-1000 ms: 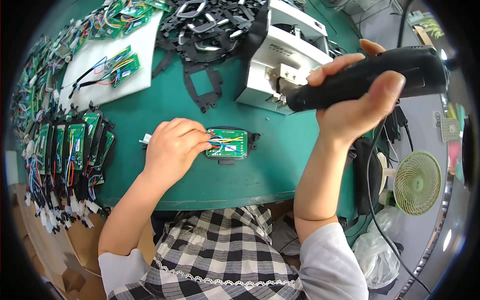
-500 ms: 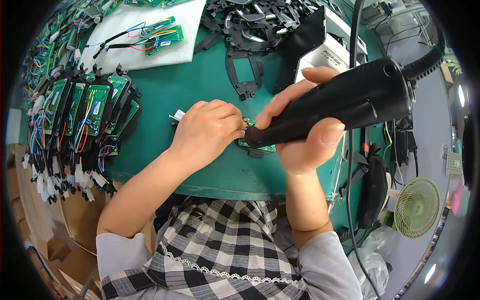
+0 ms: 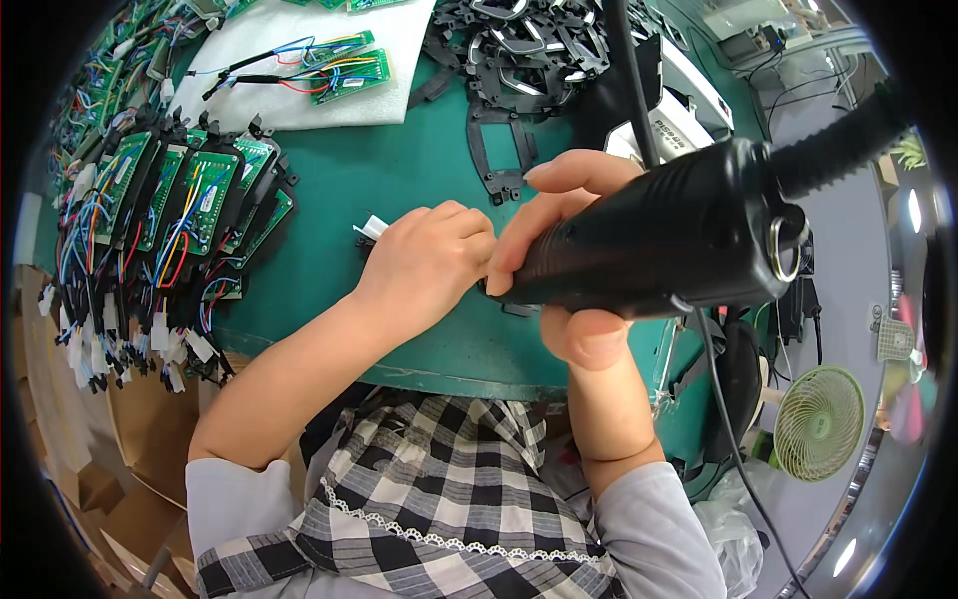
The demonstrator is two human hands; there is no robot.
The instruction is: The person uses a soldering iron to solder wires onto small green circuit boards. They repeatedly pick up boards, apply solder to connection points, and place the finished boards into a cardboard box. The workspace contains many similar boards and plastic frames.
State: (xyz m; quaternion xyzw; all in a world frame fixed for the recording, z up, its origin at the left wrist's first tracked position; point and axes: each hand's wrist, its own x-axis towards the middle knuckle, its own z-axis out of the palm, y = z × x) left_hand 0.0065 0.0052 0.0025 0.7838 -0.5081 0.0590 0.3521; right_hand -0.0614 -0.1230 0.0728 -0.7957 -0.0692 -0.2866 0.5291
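From my end I see the right hand (image 3: 589, 341) closed around one black power tool (image 3: 649, 240), fingers over the top and thumb below, which I judge steadies its bulk; the nose slopes down toward the left hand (image 3: 424, 262), its tip out of my sight. That left hand has its fingers bent right beside the nose, perhaps to keep the workpiece (image 3: 519, 309) from sliding, though I cannot tell whether it pinches anything. The single workpiece sits on the green table (image 3: 329, 180) beneath both hands, only a dark edge showing, and one white connector (image 3: 373, 228) pokes out left of the left hand. Farther left I count at least five framed circuit boards (image 3: 212, 195) overlapping in a row, probably to save room. Two wired boards (image 3: 354, 85) lie together on one white foam sheet (image 3: 299, 110), likely for padding, with others at its top edge. One black frame (image 3: 499, 186) lies handy before a heap of frames (image 3: 539, 50) I cannot count, and one green fan (image 3: 820, 424) stands at the right
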